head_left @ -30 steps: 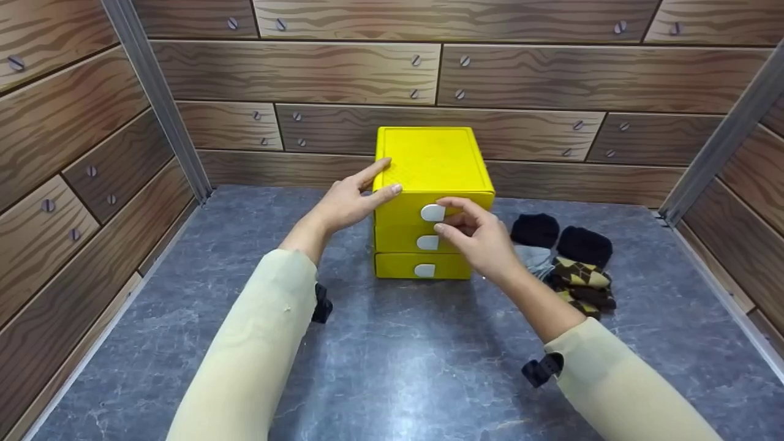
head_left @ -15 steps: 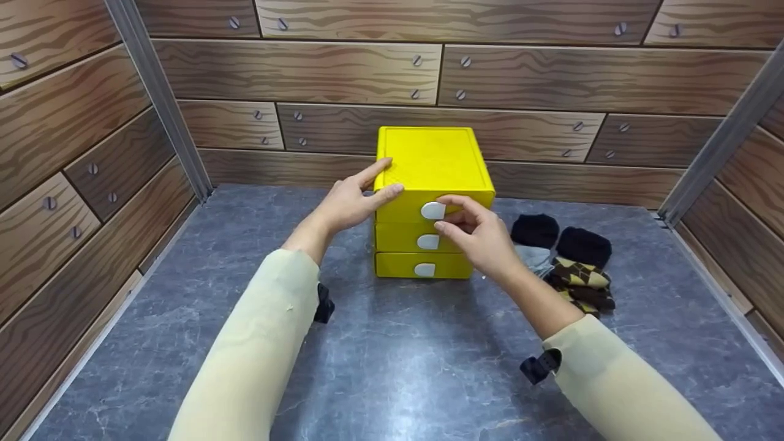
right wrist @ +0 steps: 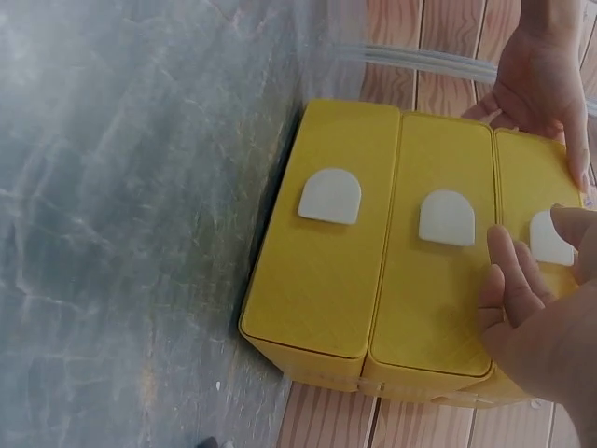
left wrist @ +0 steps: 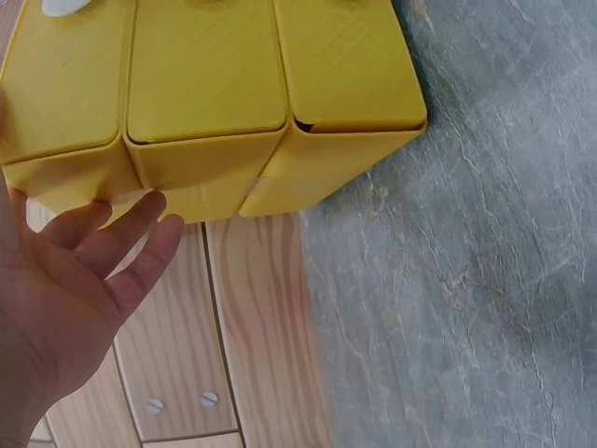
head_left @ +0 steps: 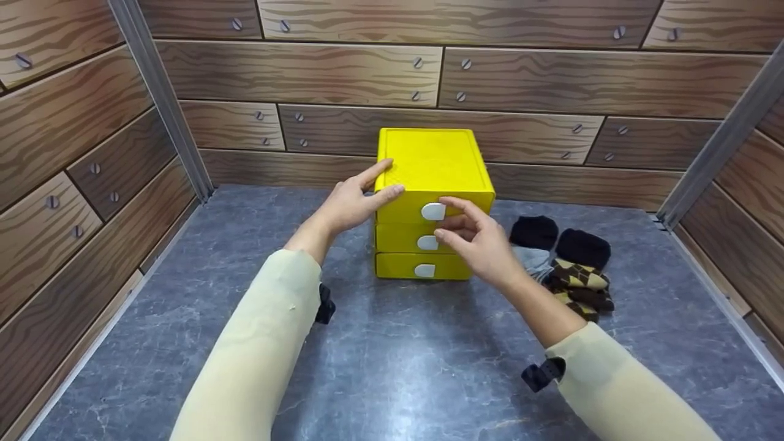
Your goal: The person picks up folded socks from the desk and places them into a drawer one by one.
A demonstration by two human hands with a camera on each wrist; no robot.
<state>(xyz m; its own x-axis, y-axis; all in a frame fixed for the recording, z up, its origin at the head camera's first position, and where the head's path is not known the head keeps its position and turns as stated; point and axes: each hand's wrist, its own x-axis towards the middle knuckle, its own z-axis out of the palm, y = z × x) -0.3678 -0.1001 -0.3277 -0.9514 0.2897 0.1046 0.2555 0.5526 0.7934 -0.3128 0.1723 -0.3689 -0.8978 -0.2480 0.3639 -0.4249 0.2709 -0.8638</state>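
A yellow three-drawer box (head_left: pixel 432 156) stands against the back wall, all its drawers flush or nearly so in the frame. Each drawer front has a white rounded handle. On the box's upper left edge rests my left hand (head_left: pixel 350 205), fingertips and thumb on the top; the left wrist view shows its other fingers (left wrist: pixel 140 224) extended along the side. My right hand (head_left: pixel 481 245) is at the top drawer's handle (head_left: pixel 433 212), index fingertip touching its right edge. The thumb is lower, apart from the index finger. The right wrist view shows the remaining fingers (right wrist: pixel 511 280) loosely bent before the middle drawer.
Right of the box lie folded socks: two black bundles (head_left: pixel 534 233), a light grey one (head_left: pixel 530 260) partly behind my right hand, and brown-yellow argyle ones (head_left: pixel 579 278). Wood-print panels (head_left: pixel 343 76) border the grey marbled table (head_left: pixel 380 343) at the back and both sides.
The top drawer, slightly out of line one second ago, sits flush now. My right thumb has dropped a little away from the handle. The left hand has stayed in place.
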